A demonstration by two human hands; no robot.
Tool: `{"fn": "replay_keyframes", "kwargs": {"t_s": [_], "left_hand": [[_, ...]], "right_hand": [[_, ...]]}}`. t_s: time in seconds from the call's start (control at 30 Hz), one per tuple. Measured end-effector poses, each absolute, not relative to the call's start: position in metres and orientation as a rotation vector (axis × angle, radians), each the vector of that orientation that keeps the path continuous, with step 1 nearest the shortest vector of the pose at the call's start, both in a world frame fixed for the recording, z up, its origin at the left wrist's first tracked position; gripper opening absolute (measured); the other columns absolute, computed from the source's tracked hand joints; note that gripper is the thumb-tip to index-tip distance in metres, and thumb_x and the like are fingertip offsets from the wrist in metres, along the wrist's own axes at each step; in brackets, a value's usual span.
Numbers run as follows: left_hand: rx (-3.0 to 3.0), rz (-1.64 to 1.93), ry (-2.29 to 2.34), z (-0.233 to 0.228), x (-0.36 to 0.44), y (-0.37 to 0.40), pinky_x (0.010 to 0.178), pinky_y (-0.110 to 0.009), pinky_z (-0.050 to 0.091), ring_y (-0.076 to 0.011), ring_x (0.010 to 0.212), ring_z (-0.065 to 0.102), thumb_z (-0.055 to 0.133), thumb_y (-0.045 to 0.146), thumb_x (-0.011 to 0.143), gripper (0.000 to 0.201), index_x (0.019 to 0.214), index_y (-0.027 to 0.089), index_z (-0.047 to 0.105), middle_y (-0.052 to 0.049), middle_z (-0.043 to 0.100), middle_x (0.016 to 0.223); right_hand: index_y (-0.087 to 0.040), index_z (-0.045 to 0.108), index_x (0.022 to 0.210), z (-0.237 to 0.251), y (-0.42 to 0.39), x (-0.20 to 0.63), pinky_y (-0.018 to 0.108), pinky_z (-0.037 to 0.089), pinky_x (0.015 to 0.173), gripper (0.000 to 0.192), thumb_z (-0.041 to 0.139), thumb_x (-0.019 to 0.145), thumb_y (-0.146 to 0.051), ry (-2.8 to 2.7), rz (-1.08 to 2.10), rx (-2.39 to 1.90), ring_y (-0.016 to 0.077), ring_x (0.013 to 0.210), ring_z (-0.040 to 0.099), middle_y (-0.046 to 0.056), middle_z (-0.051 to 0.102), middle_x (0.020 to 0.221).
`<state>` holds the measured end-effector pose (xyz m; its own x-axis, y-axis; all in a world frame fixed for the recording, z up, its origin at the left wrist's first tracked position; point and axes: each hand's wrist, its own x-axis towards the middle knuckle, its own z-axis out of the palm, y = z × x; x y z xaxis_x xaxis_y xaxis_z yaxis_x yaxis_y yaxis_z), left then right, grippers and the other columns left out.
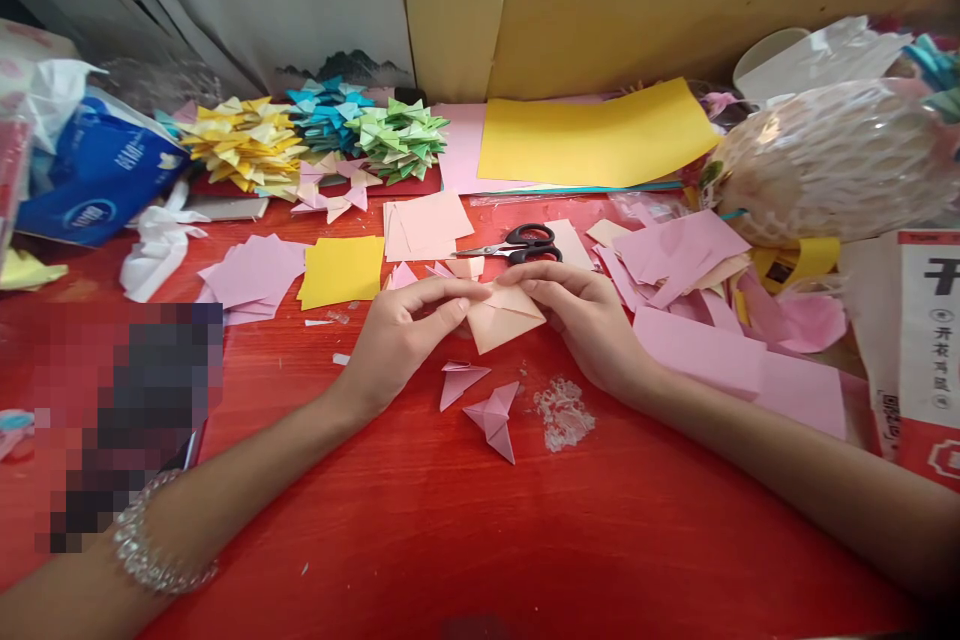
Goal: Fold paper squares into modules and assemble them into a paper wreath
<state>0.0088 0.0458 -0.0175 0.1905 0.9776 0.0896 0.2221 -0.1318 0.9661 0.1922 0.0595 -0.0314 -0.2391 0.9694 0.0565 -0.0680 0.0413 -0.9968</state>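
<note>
Between my two hands is a peach sheet of origami paper (508, 322), partly folded, with a crease and a flap along its upper side. My left hand (409, 330) pinches its upper left edge between thumb and fingers. On the opposite side my right hand (589, 315) grips the upper right edge, fingers bent over it. Just below lie a small folded pink piece (460, 382) and a larger pink folded piece with points (495, 420). Black-handled scissors (529, 245) rest behind the hands, beside a stack of peach paper squares (426, 225).
Pink squares (255, 275) and yellow squares (341, 272) lie left; loose pink paper (686, 255) is heaped right. Yellow (240, 145), blue and green folded clusters stand behind, near a large yellow sheet (592, 135). Clear plastic scraps (564, 415) sit in front on the red table (480, 550).
</note>
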Motion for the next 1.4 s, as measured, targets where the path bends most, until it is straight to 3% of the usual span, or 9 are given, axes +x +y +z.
{"fn": "replay_keyframes", "kwargs": {"t_s": [0.13, 0.27, 0.4, 0.57, 0.8, 0.97, 1.13, 1.4], "left_hand": [[1.621, 0.994, 1.166, -0.014, 0.011, 0.044, 0.08, -0.023, 0.045, -0.0148, 0.092, 0.06, 0.058, 0.03, 0.083, 0.017, 0.091, 0.022, 0.071, -0.001, 0.069, 0.095], [1.534, 1.017, 1.168, -0.02, 0.011, 0.047, 0.068, -0.023, 0.048, -0.0129, 0.077, 0.06, 0.061, 0.032, 0.08, 0.024, 0.101, 0.023, 0.066, -0.001, 0.067, 0.09], [1.413, 1.049, 1.154, -0.025, 0.011, 0.05, 0.055, -0.021, 0.049, -0.01, 0.061, 0.057, 0.062, 0.033, 0.079, 0.025, 0.099, 0.019, 0.064, -0.003, 0.065, 0.086], [1.288, 1.183, 1.142, -0.024, 0.011, 0.053, 0.058, -0.02, 0.052, -0.0094, 0.065, 0.059, 0.065, 0.029, 0.076, 0.016, 0.087, 0.018, 0.06, -0.001, 0.062, 0.085], [1.281, 1.139, 1.057, -0.023, 0.009, 0.054, 0.063, -0.022, 0.053, -0.0098, 0.065, 0.061, 0.06, 0.018, 0.078, 0.004, 0.082, 0.019, 0.062, 0.001, 0.062, 0.076], [1.218, 1.185, 1.042, -0.024, 0.008, 0.054, 0.069, -0.026, 0.053, -0.0109, 0.065, 0.061, 0.06, 0.019, 0.078, 0.004, 0.077, 0.019, 0.064, 0.001, 0.064, 0.072], [1.28, 1.18, 1.046, -0.025, 0.009, 0.053, 0.071, -0.027, 0.052, -0.0118, 0.067, 0.062, 0.058, 0.017, 0.079, 0.009, 0.076, 0.02, 0.066, 0.001, 0.064, 0.073], [1.45, 1.04, 1.05, -0.022, 0.009, 0.049, 0.075, -0.029, 0.05, -0.0148, 0.074, 0.062, 0.051, 0.016, 0.082, 0.018, 0.079, 0.02, 0.068, -0.001, 0.067, 0.076]], "right_hand": [[-0.022, 0.067, 0.091, -0.03, 0.058, 0.192, 0.023, 0.047, 0.077, 0.012, 0.058, 0.083, -0.025, -1.397, 1.409, -0.966, 0.0122, 0.087, 0.061, 0.0, 0.067, 0.093], [-0.023, 0.061, 0.101, -0.028, 0.058, 0.191, 0.024, 0.048, 0.07, 0.018, 0.057, 0.084, -0.027, -1.445, 1.446, -0.958, 0.012, 0.077, 0.061, 0.0, 0.066, 0.083], [-0.023, 0.057, 0.112, -0.027, 0.059, 0.191, 0.029, 0.051, 0.076, 0.032, 0.057, 0.083, -0.036, -1.338, 1.465, -1.019, 0.0161, 0.088, 0.062, 0.004, 0.066, 0.102], [-0.021, 0.061, 0.109, -0.03, 0.062, 0.19, 0.033, 0.052, 0.082, 0.03, 0.062, 0.081, -0.031, -1.302, 1.609, -0.913, 0.0172, 0.091, 0.064, 0.004, 0.068, 0.1], [-0.025, 0.07, 0.094, -0.033, 0.063, 0.193, 0.031, 0.048, 0.086, 0.017, 0.058, 0.082, -0.021, -1.393, 1.441, -0.955, 0.0139, 0.089, 0.062, -0.001, 0.07, 0.093], [-0.025, 0.072, 0.089, -0.033, 0.062, 0.194, 0.033, 0.047, 0.089, 0.018, 0.058, 0.08, -0.018, -1.422, 1.43, -0.945, 0.015, 0.092, 0.062, -0.001, 0.07, 0.095], [-0.025, 0.072, 0.084, -0.031, 0.062, 0.192, 0.031, 0.051, 0.083, 0.018, 0.057, 0.08, -0.016, -1.34, 1.498, -0.932, 0.0126, 0.079, 0.065, -0.002, 0.071, 0.086], [-0.024, 0.072, 0.081, -0.03, 0.06, 0.192, 0.031, 0.05, 0.085, 0.023, 0.053, 0.079, -0.012, -1.38, 1.411, -0.987, 0.0137, 0.086, 0.063, -0.002, 0.07, 0.089]]}}
